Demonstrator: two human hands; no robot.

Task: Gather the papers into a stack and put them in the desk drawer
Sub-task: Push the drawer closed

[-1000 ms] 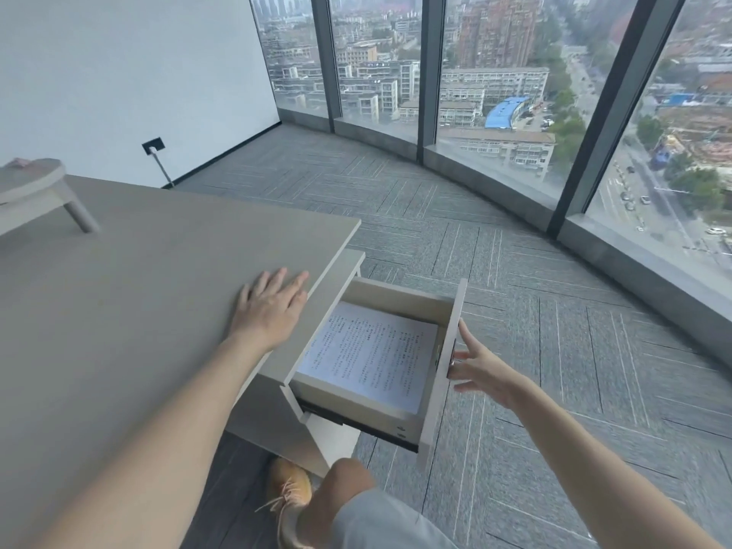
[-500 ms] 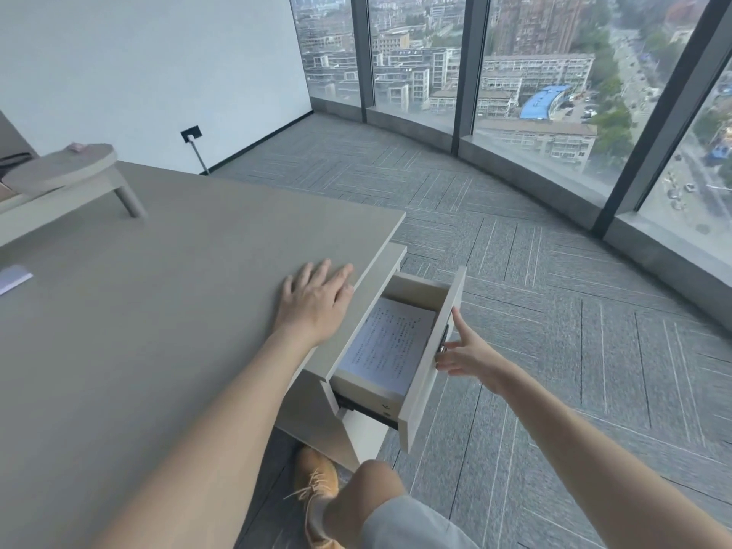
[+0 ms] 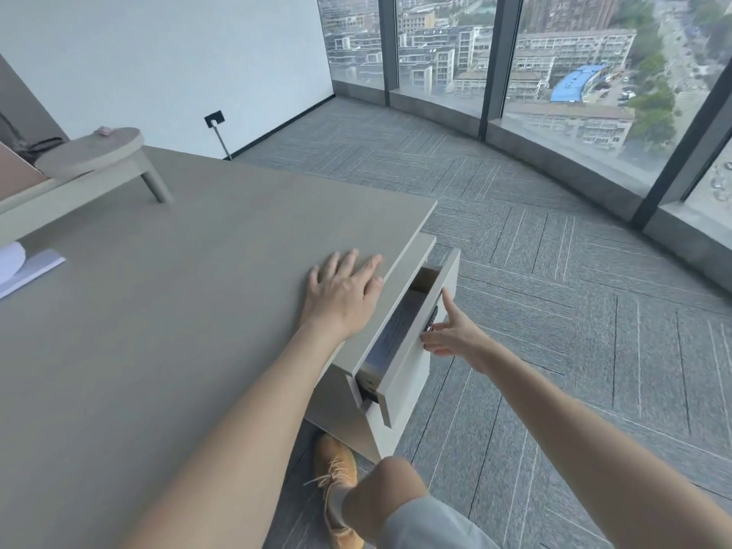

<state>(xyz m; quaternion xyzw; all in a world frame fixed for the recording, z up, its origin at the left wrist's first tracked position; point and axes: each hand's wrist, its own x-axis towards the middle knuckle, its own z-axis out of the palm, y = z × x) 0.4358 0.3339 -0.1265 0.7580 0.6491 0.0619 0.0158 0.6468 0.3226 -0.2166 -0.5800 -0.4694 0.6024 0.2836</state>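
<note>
The desk drawer (image 3: 412, 350) at the desk's right end stands only a little way out. A narrow strip of the printed paper stack (image 3: 396, 326) shows inside it; the rest is hidden under the desk top. My right hand (image 3: 451, 334) presses against the outside of the drawer front, fingers spread, thumb pointing up, holding nothing. My left hand (image 3: 344, 291) lies flat, palm down, on the grey desk top (image 3: 178, 311) near its right edge.
A low wooden riser (image 3: 91, 160) stands at the desk's back left, with a white sheet (image 3: 31, 267) at the left edge. Below the drawer are my knee and a tan shoe (image 3: 336, 473). Grey carpet reaches to floor-height windows on the right.
The drawer has slid in from wide open to nearly shut, with my right hand following its front. The paper stack is now mostly covered. My left hand stayed flat on the desk.
</note>
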